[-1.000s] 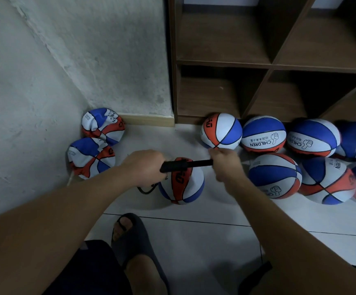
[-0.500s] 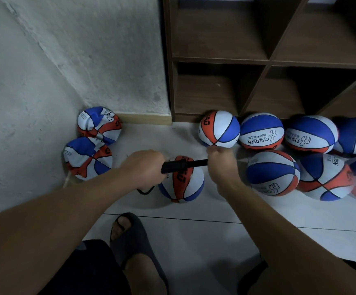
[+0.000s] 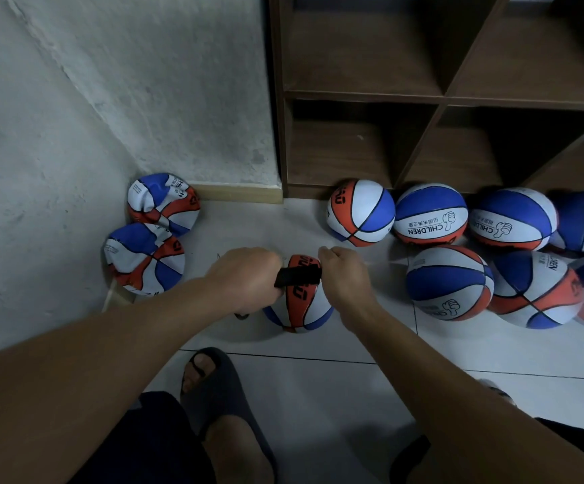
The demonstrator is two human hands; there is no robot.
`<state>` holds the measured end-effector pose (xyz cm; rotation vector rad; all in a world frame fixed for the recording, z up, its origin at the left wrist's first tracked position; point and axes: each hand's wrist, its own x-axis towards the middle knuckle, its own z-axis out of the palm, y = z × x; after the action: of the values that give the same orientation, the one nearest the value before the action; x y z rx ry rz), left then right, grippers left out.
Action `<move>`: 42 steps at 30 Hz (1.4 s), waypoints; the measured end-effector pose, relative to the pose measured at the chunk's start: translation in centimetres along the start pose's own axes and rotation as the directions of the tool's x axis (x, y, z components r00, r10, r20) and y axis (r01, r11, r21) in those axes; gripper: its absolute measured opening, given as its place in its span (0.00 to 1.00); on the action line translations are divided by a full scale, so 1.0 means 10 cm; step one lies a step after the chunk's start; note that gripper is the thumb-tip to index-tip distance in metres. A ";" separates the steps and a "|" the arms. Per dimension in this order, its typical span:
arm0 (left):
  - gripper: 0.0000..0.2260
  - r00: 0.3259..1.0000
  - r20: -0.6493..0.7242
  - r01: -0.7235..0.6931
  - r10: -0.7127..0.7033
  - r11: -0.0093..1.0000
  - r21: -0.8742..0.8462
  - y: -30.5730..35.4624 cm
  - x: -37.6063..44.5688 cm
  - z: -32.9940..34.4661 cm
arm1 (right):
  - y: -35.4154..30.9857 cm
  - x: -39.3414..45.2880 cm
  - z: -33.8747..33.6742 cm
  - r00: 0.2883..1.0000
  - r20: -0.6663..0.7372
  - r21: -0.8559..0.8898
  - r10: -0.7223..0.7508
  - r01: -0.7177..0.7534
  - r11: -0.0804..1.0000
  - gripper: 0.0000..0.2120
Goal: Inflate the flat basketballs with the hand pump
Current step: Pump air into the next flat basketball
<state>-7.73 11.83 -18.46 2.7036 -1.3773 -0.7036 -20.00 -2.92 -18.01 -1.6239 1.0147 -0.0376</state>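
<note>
A black hand pump point(image 3: 297, 277) lies level across a red, white and blue basketball point(image 3: 299, 302) on the floor tiles. My left hand point(image 3: 245, 277) grips the pump's body at its left end. My right hand point(image 3: 344, 274) grips the pump's handle, pushed in close to the barrel, so only a short black piece shows between my fists. A dark hose loop point(image 3: 241, 315) peeks out under my left hand. Two crumpled flat basketballs point(image 3: 145, 258) point(image 3: 163, 202) lie in the left corner by the wall.
Several round inflated basketballs point(image 3: 449, 282) crowd the floor at the right, in front of a brown wooden shelf unit point(image 3: 437, 99). A rough white wall point(image 3: 74, 134) closes the left side. My foot in a dark sandal point(image 3: 213, 389) is below the pumped ball.
My right hand has pushed the handle leftwards into the barrel; the thin rod that showed between my hands is now hidden. My left hand stays put on the pump body.
</note>
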 end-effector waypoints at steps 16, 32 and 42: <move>0.10 0.996 0.038 0.083 -0.082 0.996 -0.034 -0.22 -0.02 -0.07 | -0.07 0.37 -0.75 0.997 -0.030 0.017 0.066 -0.065 0.998 0.07; 0.11 0.994 -0.051 0.089 -0.100 0.980 -0.176 -0.02 0.00 -0.01 | -0.26 0.17 -0.03 0.992 0.096 0.006 -0.085 0.085 0.996 0.24; 0.11 0.910 -0.045 0.351 -0.413 0.822 -0.448 -0.56 0.02 0.05 | 0.11 0.28 0.34 0.938 0.297 -0.019 -0.179 0.193 0.981 0.15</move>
<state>-3.58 15.13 -20.25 2.6078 -0.5505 -0.7151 -17.15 -1.97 -21.40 -1.7053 0.6358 0.1001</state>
